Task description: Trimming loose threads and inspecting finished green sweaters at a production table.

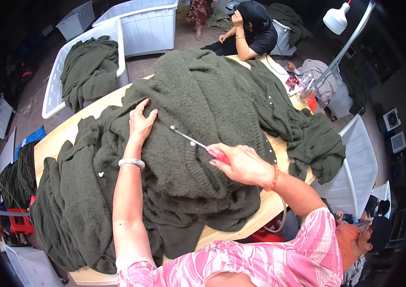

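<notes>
Resting open, the left hand (140, 125) lies on the green sweater (198, 105) mid-frame. Just right, a white bead (173, 127) sits by the tip of the red tool (218, 154), gripped in the right hand (245, 164). Best to hold the sweater flat and go gently.

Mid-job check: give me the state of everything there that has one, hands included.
Left hand: open, resting on the dark green knit.
Right hand: closed around the red-handled tool.
Red-handled tool: gripped, tip at a small white ornament.
Dark green knit: rumpled, heaped over the table.
Table: mostly covered, pale wood showing.
White bin: open-topped, green fabric inside.
White lamp: hanging; lit or unlit, cannot tell.
</notes>
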The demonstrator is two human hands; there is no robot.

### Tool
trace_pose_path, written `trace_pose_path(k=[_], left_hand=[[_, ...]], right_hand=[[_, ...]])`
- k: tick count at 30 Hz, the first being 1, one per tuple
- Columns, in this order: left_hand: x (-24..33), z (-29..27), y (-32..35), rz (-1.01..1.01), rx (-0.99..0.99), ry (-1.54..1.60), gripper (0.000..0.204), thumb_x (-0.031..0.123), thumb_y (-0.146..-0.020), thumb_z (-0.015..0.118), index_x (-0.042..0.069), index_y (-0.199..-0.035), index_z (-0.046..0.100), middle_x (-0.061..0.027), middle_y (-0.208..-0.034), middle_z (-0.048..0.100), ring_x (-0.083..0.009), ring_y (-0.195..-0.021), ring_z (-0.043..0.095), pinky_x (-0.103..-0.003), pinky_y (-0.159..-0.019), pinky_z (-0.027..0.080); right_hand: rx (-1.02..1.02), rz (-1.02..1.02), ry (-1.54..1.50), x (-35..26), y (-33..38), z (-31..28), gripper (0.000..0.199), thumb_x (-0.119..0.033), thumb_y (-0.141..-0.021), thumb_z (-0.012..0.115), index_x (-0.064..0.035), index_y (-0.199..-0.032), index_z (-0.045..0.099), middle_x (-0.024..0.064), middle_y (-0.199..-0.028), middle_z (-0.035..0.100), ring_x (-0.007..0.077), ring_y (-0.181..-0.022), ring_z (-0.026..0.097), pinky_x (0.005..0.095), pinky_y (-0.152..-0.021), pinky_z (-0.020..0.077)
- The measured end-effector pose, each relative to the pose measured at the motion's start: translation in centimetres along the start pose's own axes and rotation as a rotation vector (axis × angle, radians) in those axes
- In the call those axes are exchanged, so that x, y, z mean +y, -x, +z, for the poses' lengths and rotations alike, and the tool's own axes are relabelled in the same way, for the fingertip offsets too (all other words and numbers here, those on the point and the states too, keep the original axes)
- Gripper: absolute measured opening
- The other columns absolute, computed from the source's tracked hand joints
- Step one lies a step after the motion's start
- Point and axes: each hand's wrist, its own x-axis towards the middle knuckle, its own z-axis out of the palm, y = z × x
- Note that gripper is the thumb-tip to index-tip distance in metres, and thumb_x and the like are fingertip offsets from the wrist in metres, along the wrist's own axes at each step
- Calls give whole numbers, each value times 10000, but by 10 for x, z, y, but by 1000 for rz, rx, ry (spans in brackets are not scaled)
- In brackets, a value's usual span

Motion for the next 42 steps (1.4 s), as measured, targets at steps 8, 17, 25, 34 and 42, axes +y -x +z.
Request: trace_pose_path(k=[8,17,25,34,42], left_hand=[[-21,11,8,176,-16,-57,407,255,-911,631,187,-1311,601,-81,-1306,613,-278,-1220,517,-419,-1053,380],[53,23,79,647,-119,-394,549,230,-901,603,32,-1394,467,-175,-1525,368,-336,-1444,281,-571,-1177,141],[68,17,159,696,-345,-339,516,253,-864,644,25,-1312,528,-174,-1516,377,-383,-1459,244,-630,-1170,59],[93,6,171,918,-616,-454,458,124,-694,799,47,-1117,639,-84,-1007,652,-278,-1020,611,-460,-1075,403],[142,-113,238,136,-263,327,156,66,-788,678,-42,-900,683,-63,-760,681,-130,-681,632,-293,-631,495]], right_hand=[[90,-115,96,-11,-56,11,301,-306,-942,585,-30,-1064,587,211,-925,679,406,-930,656,510,-826,494],[-80,130,107,9,28,0,310,-309,-933,594,-58,-1116,590,222,-912,683,412,-938,654,512,-836,494],[-105,75,-107,30,90,28,359,-301,-948,605,-86,-1234,561,160,-990,708,368,-939,671,453,-792,536],[276,108,-294,87,133,48,341,-268,-920,634,-102,-1210,569,146,-950,712,380,-885,674,468,-747,543],[394,113,-298,99,156,40,332,-223,-915,645,-75,-1202,567,178,-985,697,392,-906,665,451,-762,542]])
